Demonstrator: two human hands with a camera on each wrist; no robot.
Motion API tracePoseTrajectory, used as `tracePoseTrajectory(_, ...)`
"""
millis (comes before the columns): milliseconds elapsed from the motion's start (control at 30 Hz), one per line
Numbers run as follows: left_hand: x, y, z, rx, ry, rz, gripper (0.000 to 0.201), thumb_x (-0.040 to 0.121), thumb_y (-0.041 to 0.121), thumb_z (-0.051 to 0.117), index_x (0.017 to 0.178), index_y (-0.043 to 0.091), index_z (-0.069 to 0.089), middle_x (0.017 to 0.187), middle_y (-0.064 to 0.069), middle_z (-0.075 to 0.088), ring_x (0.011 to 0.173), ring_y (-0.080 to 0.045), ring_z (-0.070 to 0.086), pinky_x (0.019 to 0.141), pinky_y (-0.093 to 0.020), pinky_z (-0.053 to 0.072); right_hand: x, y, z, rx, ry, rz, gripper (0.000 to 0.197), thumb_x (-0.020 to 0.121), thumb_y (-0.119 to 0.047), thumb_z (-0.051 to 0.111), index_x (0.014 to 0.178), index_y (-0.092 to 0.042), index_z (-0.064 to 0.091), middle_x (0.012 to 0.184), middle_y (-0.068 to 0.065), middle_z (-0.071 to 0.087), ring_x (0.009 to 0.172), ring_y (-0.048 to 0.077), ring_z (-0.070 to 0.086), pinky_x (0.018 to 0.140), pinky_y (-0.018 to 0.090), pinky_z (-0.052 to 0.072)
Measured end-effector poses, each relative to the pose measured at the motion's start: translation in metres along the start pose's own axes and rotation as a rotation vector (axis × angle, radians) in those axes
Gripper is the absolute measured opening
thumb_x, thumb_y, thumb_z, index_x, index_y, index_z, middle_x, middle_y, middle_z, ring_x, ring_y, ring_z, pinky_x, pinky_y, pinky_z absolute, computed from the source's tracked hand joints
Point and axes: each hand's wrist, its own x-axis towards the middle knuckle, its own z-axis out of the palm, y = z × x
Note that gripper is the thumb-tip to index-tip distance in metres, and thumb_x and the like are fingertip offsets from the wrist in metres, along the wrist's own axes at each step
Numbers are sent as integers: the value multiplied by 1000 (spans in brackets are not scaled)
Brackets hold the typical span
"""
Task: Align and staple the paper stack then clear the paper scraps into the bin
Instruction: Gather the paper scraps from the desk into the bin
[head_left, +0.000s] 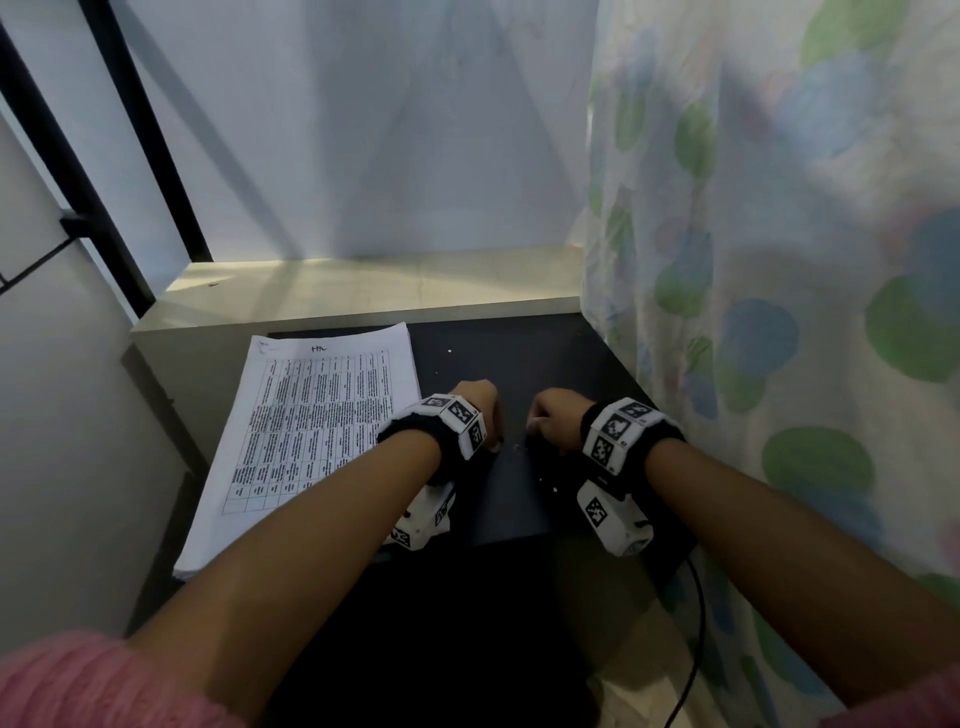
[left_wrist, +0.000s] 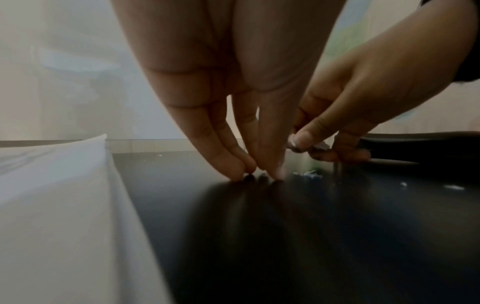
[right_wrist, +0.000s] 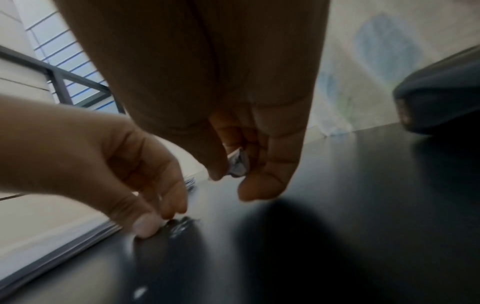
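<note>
A white printed paper stack (head_left: 311, 431) lies on the left of the black table (head_left: 519, 358). My left hand (left_wrist: 257, 174) stands to its right, fingertips bunched and pressing on the table beside tiny paper scraps (right_wrist: 182, 224); nothing shows between its fingers. In the head view the left hand (head_left: 493, 431) and right hand (head_left: 540, 431) are close together. My right hand (right_wrist: 231, 185) hovers just above the table and pinches a crumpled wad of white scraps (right_wrist: 237, 162). More loose scraps (left_wrist: 309, 174) lie between the hands. No bin is in view.
A dark rounded object (right_wrist: 441, 92), perhaps a stapler, sits on the table just right of my right hand. A flowered curtain (head_left: 779, 260) hangs along the right edge. A pale ledge (head_left: 363, 291) runs behind the table. A cable (head_left: 696, 623) hangs at the near right.
</note>
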Motion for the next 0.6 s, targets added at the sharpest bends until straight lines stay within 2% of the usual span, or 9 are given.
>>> tracePoseTrajectory(67,-1,2,-2,-42,2,28,37,74,23,77,107,8,71,113,-12,70,107,-28,66,87,-30,53,-4,9,-4,46,39,9,18,95,-12,46,99,-11,64,97,7,57,86,24,55,80,29,47)
tracePoseTrajectory(167,-1,5,-3,-52,-9,51,36,76,24,76,108,8,72,114,-10,69,108,-28,65,86,-28,51,-6,16,-4,51,42,39,20,95,-13,47,102,-10,65,94,3,54,83,19,52,78,28,46)
tracePoseTrajectory(233,-3,10,-5,-75,-9,71,32,77,23,75,107,11,72,115,-7,70,107,-26,66,81,-24,49,-6,16,-3,45,42,45,20,95,-13,48,101,-8,67,93,5,56,82,19,53,79,29,47)
tracePoseTrajectory(333,-4,14,-2,-95,-43,130,24,74,15,77,98,13,75,106,-8,74,93,-22,69,74,-21,49,-6,16,0,43,41,41,26,94,-13,49,108,-3,68,105,11,67,83,22,57,81,31,49)
tracePoseTrajectory(400,-5,16,-2,-110,-53,154,22,71,14,79,92,13,76,101,-9,76,81,-17,66,73,-21,50,-7,14,0,55,47,45,26,94,-12,49,110,-3,68,115,13,68,93,27,65,85,32,50)
tracePoseTrajectory(433,-6,18,-2,-103,-63,152,22,71,14,80,92,12,76,101,-9,75,80,-17,65,73,-21,49,-7,14,1,60,48,51,26,94,-12,48,110,-4,68,117,14,68,96,29,65,86,32,50)
tracePoseTrajectory(533,-5,24,-3,-55,-63,147,25,74,14,77,98,8,74,105,-11,73,96,-25,68,77,-24,50,-4,14,2,73,57,70,26,94,-14,49,110,-4,67,117,14,67,83,23,57,86,32,50)
tracePoseTrajectory(600,-5,30,-3,-9,-58,123,26,76,14,75,101,8,74,109,-12,72,102,-27,68,82,-28,52,-3,13,3,77,59,87,27,95,-16,49,111,-3,66,118,16,67,84,24,57,86,33,50)
